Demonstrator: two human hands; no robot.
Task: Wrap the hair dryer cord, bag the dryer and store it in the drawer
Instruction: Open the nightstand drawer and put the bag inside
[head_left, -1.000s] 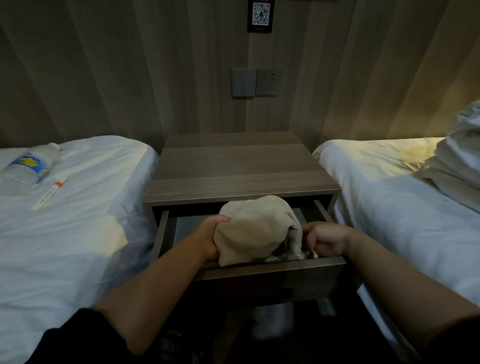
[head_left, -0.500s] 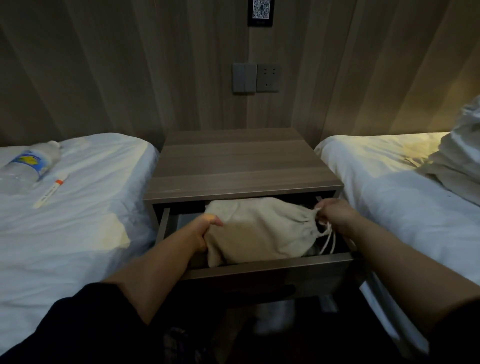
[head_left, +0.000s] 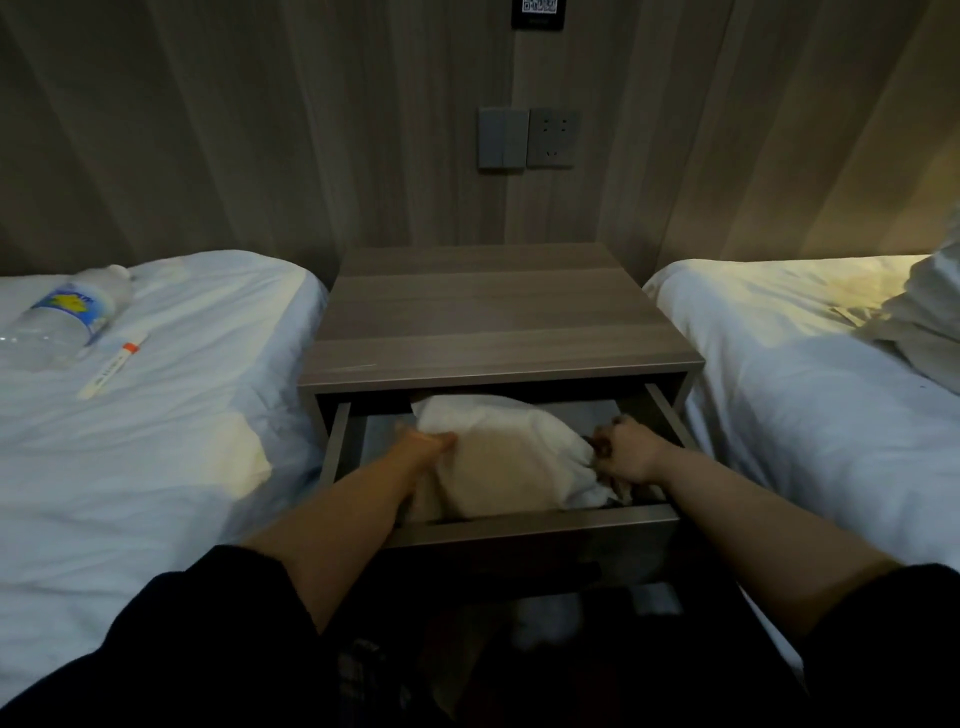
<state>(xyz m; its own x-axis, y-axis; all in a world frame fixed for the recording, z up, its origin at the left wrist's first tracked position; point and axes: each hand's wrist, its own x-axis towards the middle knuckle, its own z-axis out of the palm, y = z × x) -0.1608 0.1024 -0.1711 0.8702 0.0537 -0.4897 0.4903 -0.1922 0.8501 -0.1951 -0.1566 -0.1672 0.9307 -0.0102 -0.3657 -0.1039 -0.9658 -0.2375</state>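
Note:
A beige cloth drawstring bag lies on its side inside the open drawer of the wooden nightstand. The hair dryer itself is hidden inside the bag. My left hand grips the bag's left end. My right hand is curled at the gathered mouth of the bag on the right, holding it by the drawstring end. Both hands are down inside the drawer.
Two white beds flank the nightstand. On the left bed lie a plastic water bottle and a thin white tube. Crumpled bedding is piled on the right bed. A switch and socket are on the wall.
The bag has sunk from above the drawer front down into the drawer and now lies flatter. Both hands moved down and back with it.

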